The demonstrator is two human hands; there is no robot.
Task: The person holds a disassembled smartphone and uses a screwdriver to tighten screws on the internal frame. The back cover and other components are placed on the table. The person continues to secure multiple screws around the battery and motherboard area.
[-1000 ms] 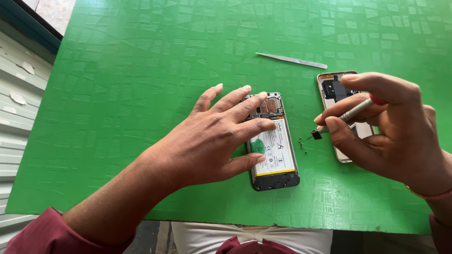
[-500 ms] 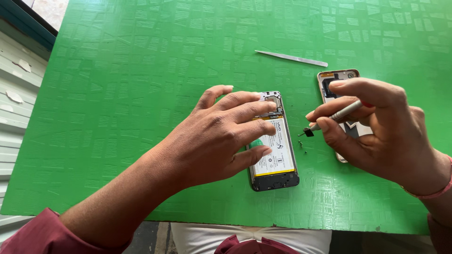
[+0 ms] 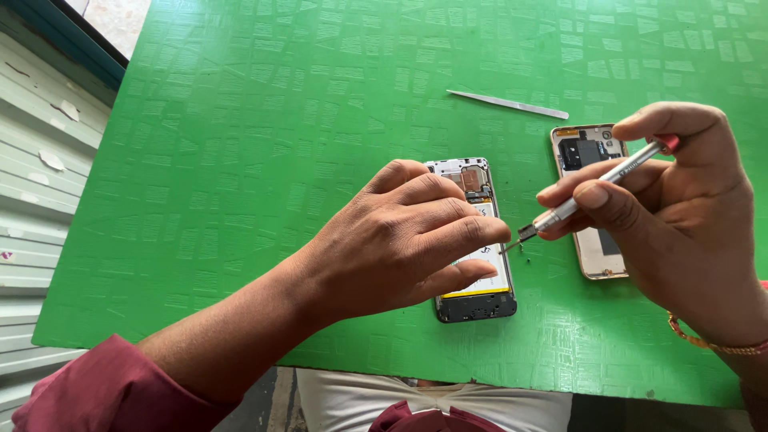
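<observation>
The opened phone (image 3: 478,276), its white battery and circuitry showing, lies flat under the left hand (image 3: 400,240), whose fingers rest together across it. The right hand (image 3: 680,216) pinches a slim screwdriver (image 3: 596,192), tip just beside the left fingertips.

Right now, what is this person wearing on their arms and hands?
The left hand is bare, with no ring or watch showing, and a maroon sleeve is pushed up near the elbow. The right hand is bare too, with a thin gold-coloured bracelet at the wrist.
</observation>
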